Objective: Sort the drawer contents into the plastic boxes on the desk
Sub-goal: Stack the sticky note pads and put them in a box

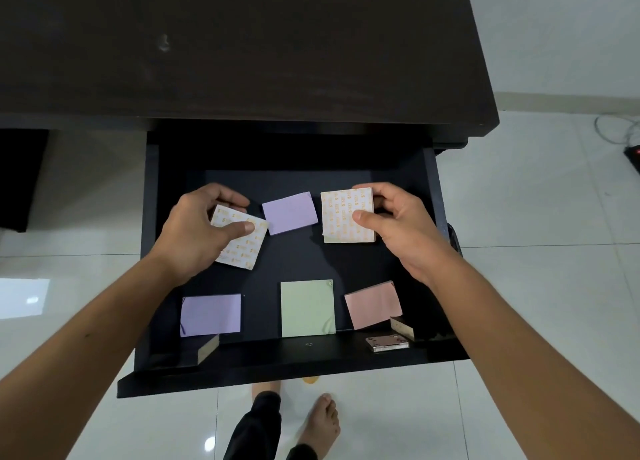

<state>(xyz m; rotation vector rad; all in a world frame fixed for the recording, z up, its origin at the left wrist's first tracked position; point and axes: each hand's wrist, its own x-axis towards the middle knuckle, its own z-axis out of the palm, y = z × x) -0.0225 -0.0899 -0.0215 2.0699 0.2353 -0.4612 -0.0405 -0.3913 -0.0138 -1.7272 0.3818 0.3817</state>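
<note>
The dark drawer (pixel 152 252) is pulled out under the desk (pixel 242 44). My left hand (pixel 197 231) pinches a white sticky-note pad with orange print (pixel 242 248) at the drawer's left. My right hand (pixel 398 224) grips a second white printed pad (pixel 341 222) at the right. Between them lies a purple pad (pixel 290 213). Along the drawer's front lie another purple pad (pixel 210 315), a green pad (pixel 307 308) and a pink pad (pixel 373 305). No plastic boxes are in view.
A metal hinge (pixel 387 342) lies on the drawer's front edge at the right. Wooden corner blocks (pixel 207 350) sit in both front corners. The floor is white tile, with cables (pixel 620 130) at the far right. My bare feet (pixel 318 425) stand below the drawer.
</note>
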